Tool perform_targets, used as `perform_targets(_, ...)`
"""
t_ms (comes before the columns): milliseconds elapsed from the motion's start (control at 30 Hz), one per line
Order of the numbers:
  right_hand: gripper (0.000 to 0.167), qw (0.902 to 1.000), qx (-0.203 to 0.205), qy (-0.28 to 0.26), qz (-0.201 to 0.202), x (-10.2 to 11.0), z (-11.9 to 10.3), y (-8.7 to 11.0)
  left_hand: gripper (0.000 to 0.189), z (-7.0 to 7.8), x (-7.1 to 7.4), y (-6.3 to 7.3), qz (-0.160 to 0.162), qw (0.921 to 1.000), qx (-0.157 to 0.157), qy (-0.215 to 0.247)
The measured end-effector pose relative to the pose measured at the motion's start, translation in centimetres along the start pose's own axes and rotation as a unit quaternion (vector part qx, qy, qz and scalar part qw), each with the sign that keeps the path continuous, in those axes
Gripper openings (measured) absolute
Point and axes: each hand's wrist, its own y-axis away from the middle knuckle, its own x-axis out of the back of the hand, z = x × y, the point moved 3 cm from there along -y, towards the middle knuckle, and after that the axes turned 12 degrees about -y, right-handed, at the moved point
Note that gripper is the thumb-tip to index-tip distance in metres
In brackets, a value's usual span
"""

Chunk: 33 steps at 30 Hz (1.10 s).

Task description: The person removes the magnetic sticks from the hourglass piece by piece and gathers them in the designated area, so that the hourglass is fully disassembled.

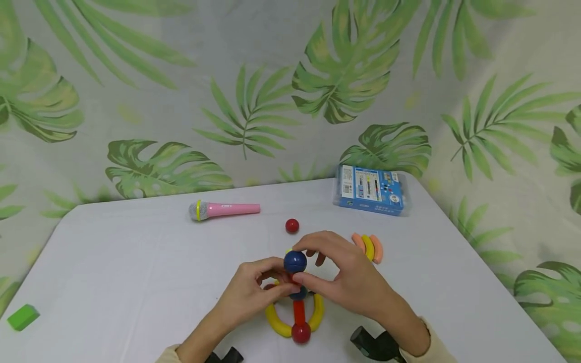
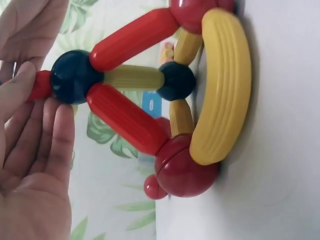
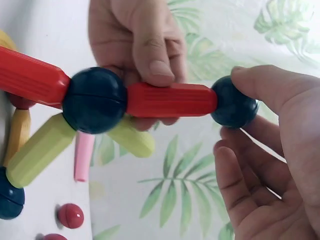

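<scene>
Currently | left fingers (image 1: 269, 263) pinch red rod (image 3: 172, 100) | right fingers (image 1: 313, 240) pinch blue ball (image 3: 234, 102) | blue-labelled case (image 1: 369, 204), contents hidden

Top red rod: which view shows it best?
Right wrist: the top red rod shows nearly whole, the left hand covering only a little. The head view shows small bits amid fingers; the left wrist view, only one end.

No text can be read: print on the blue box (image 1: 372, 191), right of centre in the head view, and marks on the pink microphone (image 1: 233, 209) are too small.
</scene>
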Motion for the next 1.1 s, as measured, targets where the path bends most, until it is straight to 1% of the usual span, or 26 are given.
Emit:
perform_targets(100, 0.041, 1.0000, -0.007, -0.007, -0.001, 0.5, 0.0, 0.0, 0.024, -0.1, -0.7, 0.0, 0.018, 0.9995, -0.014, -0.021)
perform_targets(233, 0.040, 0.9999, -0.009, -0.006, -0.008, 0.7, -0.2, 0.1, 0.022, 0.0, -0.8, 0.2, 0.041, 0.9970, -0.047, -0.045)
perform_targets(433, 0.035, 0.9995, 0.026, 0.016, 0.004, 1.0, -0.4, 0.4, 0.025, 0.4, -1.0, 0.2, 0.048, 0.9924, -0.092, -0.066)
perform_targets(567, 0.035, 0.9993, 0.029, 0.015, 0.019, 1.4, -0.4, 0.6, 0.025, 0.4, -1.2, 0.1, 0.046, 0.9904, -0.105, -0.076)
perform_targets(667, 0.038, 0.9984, 0.025, 0.008, 0.050, 2.6, -0.7, 0.7, 0.025, 0.4, -1.3, 0.1, 0.047, 0.9901, -0.101, -0.085)
perform_targets(733, 0.042, 0.9966, 0.026, 0.015, 0.077, 3.7, -0.8, 0.8, 0.024, 0.4, -1.3, 0.1, 0.048, 0.9900, -0.097, -0.091)
perform_targets(833, 0.045, 0.9935, 0.020, 0.044, 0.103, 5.4, -0.4, 1.1, 0.026, 0.4, -1.2, 0.2, 0.047, 0.9912, -0.081, -0.093)
perform_targets(933, 0.043, 0.9906, 0.007, 0.075, 0.114, 6.5, 0.9, 1.5, 0.027, 0.4, -1.3, 0.2, 0.047, 0.9913, -0.075, -0.097)
perform_targets(1000, 0.042, 0.9894, -0.006, 0.087, 0.116, 6.9, 2.0, 1.9, 0.028, 0.4, -1.3, 0.2, 0.047, 0.9907, -0.078, -0.101)
perform_targets(1100, 0.039, 0.9890, -0.040, 0.089, 0.111, 7.1, 3.9, 2.1, 0.027, 0.3, -1.2, 0.1, 0.050, 0.9899, -0.084, -0.102)
